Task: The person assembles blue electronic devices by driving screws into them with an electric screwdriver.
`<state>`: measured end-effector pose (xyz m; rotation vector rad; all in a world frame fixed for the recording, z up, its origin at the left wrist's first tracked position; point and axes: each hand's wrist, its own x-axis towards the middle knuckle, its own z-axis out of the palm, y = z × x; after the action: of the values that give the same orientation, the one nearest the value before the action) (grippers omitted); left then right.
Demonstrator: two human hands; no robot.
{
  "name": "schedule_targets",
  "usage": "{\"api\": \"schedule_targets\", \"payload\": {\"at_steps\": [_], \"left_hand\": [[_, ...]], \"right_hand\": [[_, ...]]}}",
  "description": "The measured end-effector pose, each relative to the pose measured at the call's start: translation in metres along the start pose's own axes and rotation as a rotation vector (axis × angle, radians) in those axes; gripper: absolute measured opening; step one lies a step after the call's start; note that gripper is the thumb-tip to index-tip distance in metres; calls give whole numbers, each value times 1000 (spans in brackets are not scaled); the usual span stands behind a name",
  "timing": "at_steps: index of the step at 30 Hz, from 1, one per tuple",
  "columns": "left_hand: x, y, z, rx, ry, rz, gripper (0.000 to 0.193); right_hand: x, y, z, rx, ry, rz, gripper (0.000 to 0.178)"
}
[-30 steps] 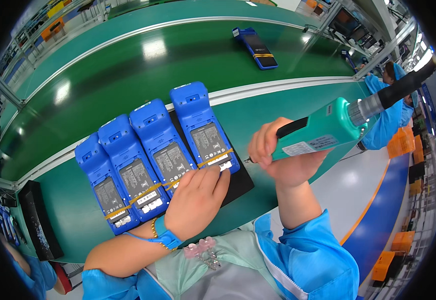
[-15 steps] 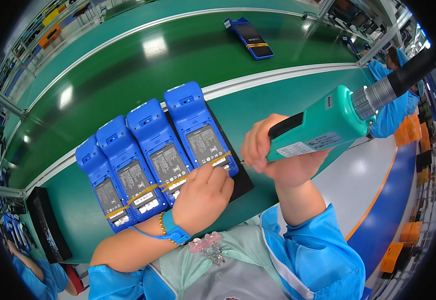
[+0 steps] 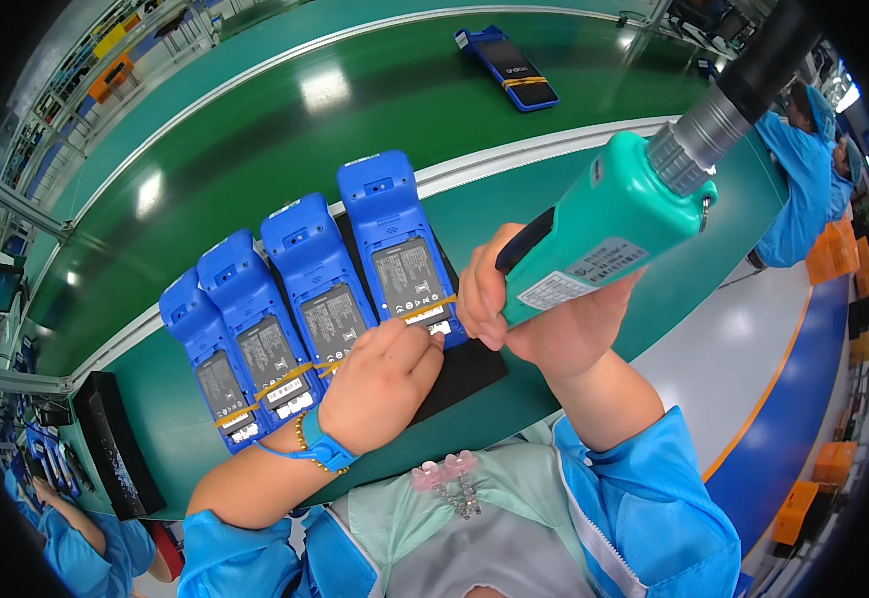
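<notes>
Four-sided green electric screwdriver (image 3: 594,224) in my right hand (image 3: 566,327), fingers wrapped round its body. It slants down to the left, and its tip is hidden by my fingers beside the lower end of a blue handheld terminal (image 3: 385,204). That terminal lies face down with its battery showing and a yellow band across it. My left hand (image 3: 383,384) is closed at the terminal's lower edge, fingertips partly hidden. Several more blue terminals (image 3: 300,244) lie in a row to its left, also back side up with yellow bands.
Beneath the right terminal is a black pad (image 3: 459,379). Beyond a pale rail (image 3: 514,154), another terminal (image 3: 512,68) lies screen up on the dark green surface. A black tray (image 3: 116,444) stands at the left. Co-workers in blue sit at left and right.
My right hand has moved left toward the terminal, and the screwdriver has tipped steeper. The right terminal has turned slightly more upright in the picture. My left hand stays at its lower edge.
</notes>
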<state>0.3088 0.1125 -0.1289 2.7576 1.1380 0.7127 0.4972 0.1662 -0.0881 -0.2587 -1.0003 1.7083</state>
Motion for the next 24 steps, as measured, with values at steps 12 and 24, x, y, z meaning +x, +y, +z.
{"api": "schedule_targets", "payload": {"at_steps": [12, 24], "left_hand": [[3, 10, 4, -72, 56, -30, 26], [2, 12, 0, 19, 54, -7, 32]], "right_hand": [[-5, -8, 2, -84, -37, -85, 94], [-6, -2, -4, -86, -90, -120, 92]]}}
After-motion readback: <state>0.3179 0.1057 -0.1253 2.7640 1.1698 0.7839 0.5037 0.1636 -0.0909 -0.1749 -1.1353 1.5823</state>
